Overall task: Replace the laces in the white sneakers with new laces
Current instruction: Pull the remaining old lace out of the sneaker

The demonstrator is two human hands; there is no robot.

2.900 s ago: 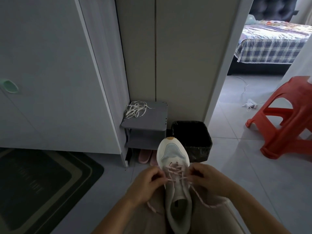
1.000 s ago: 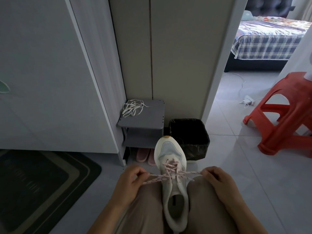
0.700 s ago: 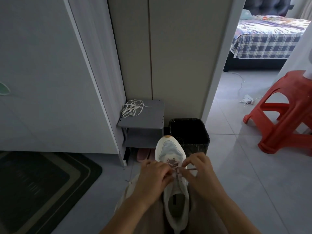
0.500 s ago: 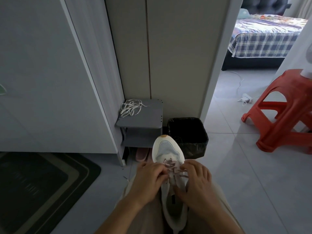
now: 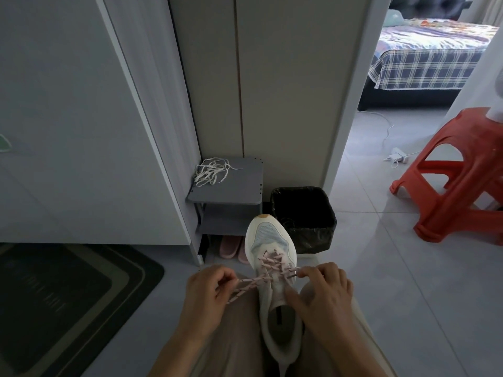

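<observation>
Sneaker (image 5: 269, 257) is on the lap at 6 o'clock, left hand (image 5: 209, 292) pinching the pink lace (image 5: 253, 281) out toward 9, right hand (image 5: 324, 292) pinching it by the 3 o'clock eyelets, so imo uneven tugging could leave lopsided ends or yank one out.

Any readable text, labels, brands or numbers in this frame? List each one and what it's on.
Nothing in the head view reads clearly enough to quote.
doormat: faint lettering across its dark centre, too blurred to read.
white sneaker: a dark tag on the insole, too small to read.
new lace: speckled pattern only, no text.
</observation>
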